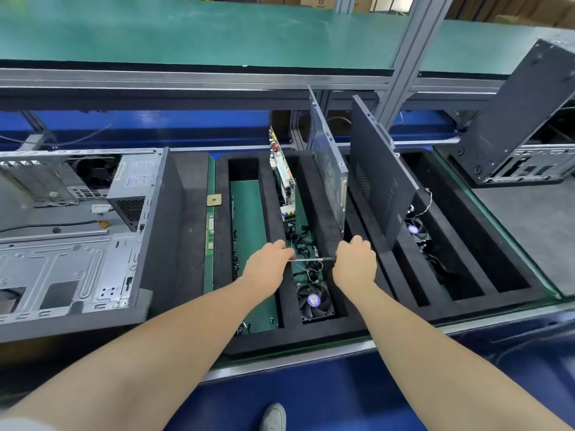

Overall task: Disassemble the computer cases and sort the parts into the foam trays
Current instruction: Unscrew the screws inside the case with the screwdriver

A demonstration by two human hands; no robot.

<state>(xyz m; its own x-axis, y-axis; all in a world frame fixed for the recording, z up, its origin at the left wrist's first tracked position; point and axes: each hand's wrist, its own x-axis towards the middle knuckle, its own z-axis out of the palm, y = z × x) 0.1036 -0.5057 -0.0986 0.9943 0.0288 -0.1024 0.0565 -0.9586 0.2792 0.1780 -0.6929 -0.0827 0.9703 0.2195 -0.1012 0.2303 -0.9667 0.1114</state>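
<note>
WORKBENCH: A person's left hand [269,259] and right hand [354,259] hold a slim screwdriver [308,260] level between them, just above the front part of a black foam tray [270,197]. R fingers are curled tight round the dark handle. L fingers and thumb are bunched together, pinching the bare shaft near its tip.

Below the tool, in the tray's middle slot, lie a tangle of black cables [300,242] and, nearer the front edge, a fan [315,301] w/ a purple hub label. Further back in the same slot a circuit board [284,178] stands on edge. A grey side panel [329,169] stands upright in the slot to the right. A darker panel [382,181] stands in the second foam tray [460,307] alongside, which also holds a second fan [415,230].

Left of the trays an open computer case [77,244] lies on its side, power supply [133,188] inside toward the rear. A CPU chip [214,200] sits at the first tray's left rim, btwn case and tray. Another case [522,135] stands at far right.
</note>
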